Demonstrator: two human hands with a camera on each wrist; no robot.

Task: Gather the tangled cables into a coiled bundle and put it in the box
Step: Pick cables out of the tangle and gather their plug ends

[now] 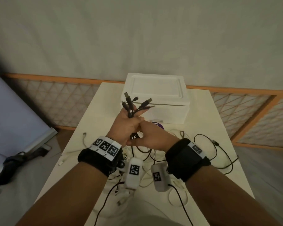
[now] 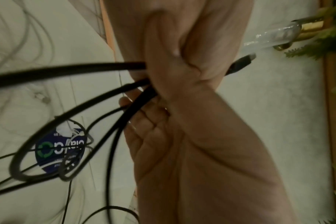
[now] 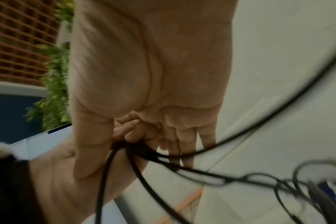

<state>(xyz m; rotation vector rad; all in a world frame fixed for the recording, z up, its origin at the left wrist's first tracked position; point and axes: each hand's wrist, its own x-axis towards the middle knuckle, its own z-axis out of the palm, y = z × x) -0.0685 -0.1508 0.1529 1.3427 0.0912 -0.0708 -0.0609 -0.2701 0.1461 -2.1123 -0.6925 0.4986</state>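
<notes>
Left hand (image 1: 127, 126) raised above table (image 1: 203, 111), fist clamped round black cables (image 1: 134, 110); USB plug ends fan upward past fingers. Right hand (image 1: 151, 136) pressed against left, fingers pinching same strands just below. Remaining lengths trail down, looped and tangled with white cables (image 1: 153, 175) on tabletop. White box (image 1: 155, 98) behind hands, lid closed. Cables likely light, limp, springy, snag-prone; best held near plugs, slack drawn in loops.

Black cables (image 1: 155, 150) and white cables (image 1: 176, 193) lie on a cream table (image 1: 207, 128); the box (image 1: 155, 98) is white.
</notes>
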